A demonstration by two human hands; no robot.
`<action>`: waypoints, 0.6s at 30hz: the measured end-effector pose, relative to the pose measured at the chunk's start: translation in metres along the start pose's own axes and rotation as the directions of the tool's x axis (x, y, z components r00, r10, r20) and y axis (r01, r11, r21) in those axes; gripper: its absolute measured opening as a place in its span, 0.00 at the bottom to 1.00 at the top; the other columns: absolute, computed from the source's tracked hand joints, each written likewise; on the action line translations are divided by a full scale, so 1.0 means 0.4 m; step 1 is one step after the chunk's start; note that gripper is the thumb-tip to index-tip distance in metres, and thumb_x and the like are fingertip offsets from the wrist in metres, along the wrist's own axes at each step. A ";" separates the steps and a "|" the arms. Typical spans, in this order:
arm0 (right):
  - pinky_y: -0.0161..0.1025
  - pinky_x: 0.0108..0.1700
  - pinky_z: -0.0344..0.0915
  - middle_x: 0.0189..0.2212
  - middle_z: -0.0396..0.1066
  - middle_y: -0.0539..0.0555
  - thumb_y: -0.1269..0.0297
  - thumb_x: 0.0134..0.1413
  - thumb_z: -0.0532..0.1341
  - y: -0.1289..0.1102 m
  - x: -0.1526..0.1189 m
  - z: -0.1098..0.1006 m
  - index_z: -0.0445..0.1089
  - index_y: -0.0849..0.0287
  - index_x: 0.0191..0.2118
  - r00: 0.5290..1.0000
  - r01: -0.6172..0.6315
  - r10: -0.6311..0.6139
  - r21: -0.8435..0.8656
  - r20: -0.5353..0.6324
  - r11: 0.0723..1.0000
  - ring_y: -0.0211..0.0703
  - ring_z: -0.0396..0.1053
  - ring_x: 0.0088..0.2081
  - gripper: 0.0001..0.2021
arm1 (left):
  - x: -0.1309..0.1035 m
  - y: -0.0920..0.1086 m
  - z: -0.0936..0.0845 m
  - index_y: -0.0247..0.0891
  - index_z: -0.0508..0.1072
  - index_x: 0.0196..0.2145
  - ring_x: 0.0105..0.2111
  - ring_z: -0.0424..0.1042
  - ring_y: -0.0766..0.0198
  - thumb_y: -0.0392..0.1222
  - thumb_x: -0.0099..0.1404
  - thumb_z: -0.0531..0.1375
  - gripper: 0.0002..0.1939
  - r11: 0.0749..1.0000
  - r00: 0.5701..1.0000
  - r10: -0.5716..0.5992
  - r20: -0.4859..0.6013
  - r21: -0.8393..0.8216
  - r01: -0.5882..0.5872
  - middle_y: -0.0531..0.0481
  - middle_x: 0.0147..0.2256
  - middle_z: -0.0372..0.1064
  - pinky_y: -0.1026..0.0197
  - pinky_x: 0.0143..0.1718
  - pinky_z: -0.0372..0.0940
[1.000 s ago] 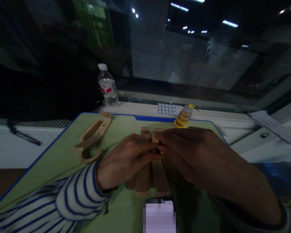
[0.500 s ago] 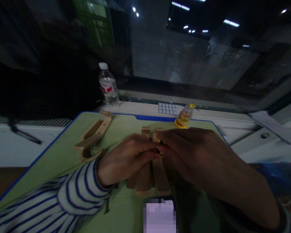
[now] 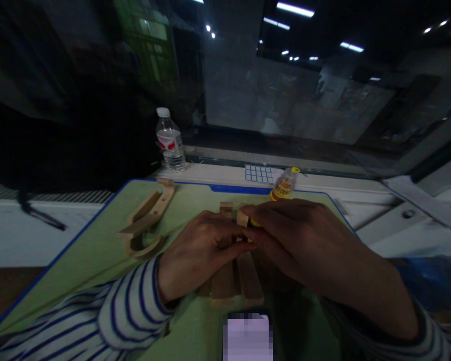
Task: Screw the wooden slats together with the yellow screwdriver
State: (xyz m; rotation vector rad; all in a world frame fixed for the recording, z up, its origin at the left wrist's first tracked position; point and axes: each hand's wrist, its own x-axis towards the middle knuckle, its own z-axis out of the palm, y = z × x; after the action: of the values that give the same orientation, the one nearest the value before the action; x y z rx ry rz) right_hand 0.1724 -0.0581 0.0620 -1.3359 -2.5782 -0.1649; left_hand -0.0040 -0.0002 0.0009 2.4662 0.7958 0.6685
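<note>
**Close two-handed work at the centre of the frame**

Both bare hands meet just right of centre. The right hand (image 3: 308, 240), back uppermost, has its thumb and forefinger closed on a small black-and-yellow object (image 3: 255, 222), which is largely covered by the fingers. The left hand (image 3: 201, 248) has its thumb and forefinger at the same spot; in this dim light one cannot tell whether they are clamped on the object or on something beside it. Below the hands, at lower centre, two long, flat brown wooden slats (image 3: 250, 281) lie side by side with a narrow gap between them, above a pale green, blue-edged tabletop (image 3: 97, 245). Pale curved wooden pieces (image 3: 146, 220), one with holes, lie well apart at left, untouched.

The step in hand appears to be fine fingertip positioning of the object over the slat nearer the right. The next move would call for a steady left hand and small, controlled motion of the right fingers, with the object kept in line; its point of contact is hidden.
</note>
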 end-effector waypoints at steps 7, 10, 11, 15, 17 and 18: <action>0.42 0.49 0.65 0.51 0.69 0.56 0.71 0.61 0.53 0.007 -0.005 0.002 0.62 0.62 0.55 0.998 0.047 -0.049 0.068 0.039 0.997 0.44 0.68 0.49 0.17 | 0.001 -0.003 -0.004 0.41 0.75 0.32 0.32 0.71 0.68 0.46 0.65 0.55 0.11 1.000 0.999 0.007 0.033 0.023 -0.008 0.56 0.29 0.74 0.67 0.36 0.62; 0.42 0.48 0.66 0.50 0.69 0.55 0.72 0.61 0.53 0.009 -0.004 0.005 0.62 0.62 0.54 0.998 0.040 -0.043 0.078 0.037 0.996 0.44 0.68 0.48 0.16 | 0.001 -0.005 -0.005 0.41 0.75 0.34 0.33 0.71 0.68 0.44 0.66 0.55 0.10 1.000 0.999 0.004 0.050 0.009 -0.004 0.56 0.30 0.74 0.67 0.38 0.62; 0.42 0.48 0.66 0.50 0.70 0.55 0.71 0.61 0.53 0.009 -0.003 0.005 0.62 0.62 0.54 0.998 0.039 -0.041 0.074 0.036 0.996 0.44 0.69 0.47 0.16 | 0.001 -0.006 -0.005 0.41 0.75 0.35 0.33 0.72 0.68 0.44 0.66 0.55 0.10 1.000 0.998 0.003 0.058 -0.005 -0.002 0.56 0.30 0.74 0.67 0.38 0.62; 0.42 0.45 0.67 0.46 0.72 0.56 0.70 0.62 0.53 0.005 0.000 0.003 0.63 0.62 0.53 0.999 0.031 -0.032 0.045 0.038 0.999 0.45 0.70 0.44 0.15 | 0.001 -0.014 -0.004 0.41 0.75 0.36 0.34 0.72 0.69 0.44 0.67 0.53 0.11 0.997 0.996 0.018 0.091 -0.074 -0.011 0.55 0.32 0.74 0.67 0.38 0.63; 0.42 0.43 0.67 0.43 0.73 0.55 0.69 0.62 0.53 0.002 -0.001 0.001 0.65 0.62 0.51 0.999 0.023 -0.024 0.031 0.031 0.999 0.45 0.71 0.41 0.13 | 0.001 -0.019 -0.002 0.41 0.75 0.37 0.34 0.72 0.69 0.44 0.67 0.53 0.12 0.994 0.994 0.034 0.100 -0.107 -0.023 0.54 0.33 0.74 0.67 0.38 0.63; 0.41 0.41 0.66 0.41 0.74 0.55 0.69 0.61 0.54 0.002 -0.001 0.001 0.66 0.62 0.50 0.999 0.020 -0.020 0.019 0.025 1.000 0.45 0.71 0.40 0.13 | 0.001 -0.021 -0.001 0.41 0.75 0.38 0.35 0.72 0.69 0.44 0.68 0.52 0.12 0.992 0.994 0.043 0.102 -0.124 -0.030 0.54 0.33 0.74 0.67 0.38 0.63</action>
State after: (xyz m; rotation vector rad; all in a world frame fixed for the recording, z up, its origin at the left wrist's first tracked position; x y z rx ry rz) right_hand 0.1730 -0.0579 0.0615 -1.3142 -2.6081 -0.1283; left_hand -0.0073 0.0064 -0.0032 2.3880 0.6516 0.5779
